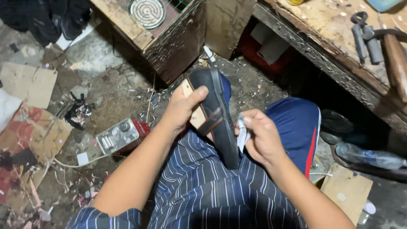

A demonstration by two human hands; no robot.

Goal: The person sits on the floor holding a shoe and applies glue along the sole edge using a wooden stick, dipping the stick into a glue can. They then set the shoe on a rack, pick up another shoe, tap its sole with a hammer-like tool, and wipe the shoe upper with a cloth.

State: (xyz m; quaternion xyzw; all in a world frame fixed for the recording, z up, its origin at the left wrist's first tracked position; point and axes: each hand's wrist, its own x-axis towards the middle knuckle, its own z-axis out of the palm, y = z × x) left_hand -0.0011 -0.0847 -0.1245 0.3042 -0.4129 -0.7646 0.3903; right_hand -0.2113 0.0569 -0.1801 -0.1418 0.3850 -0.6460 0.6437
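Observation:
A black shoe (220, 114) stands on edge on my lap, sole side turned right, its tan insole facing left. My left hand (183, 107) grips the shoe from the left, thumb laid across its upper rim. My right hand (260, 138) is closed on a small white cloth (241, 135) pressed against the shoe's black sole edge. A striped dark shirt and blue shorts with a red stripe (296, 127) lie beneath.
A wooden box with a round coil heater (147, 10) stands ahead. A wooden workbench (339, 38) with a hammer (396, 63) and metal tools runs at the right. A small silver and red radio (121, 135), cardboard scraps and a plastic bottle (369, 157) lie on the dirty floor.

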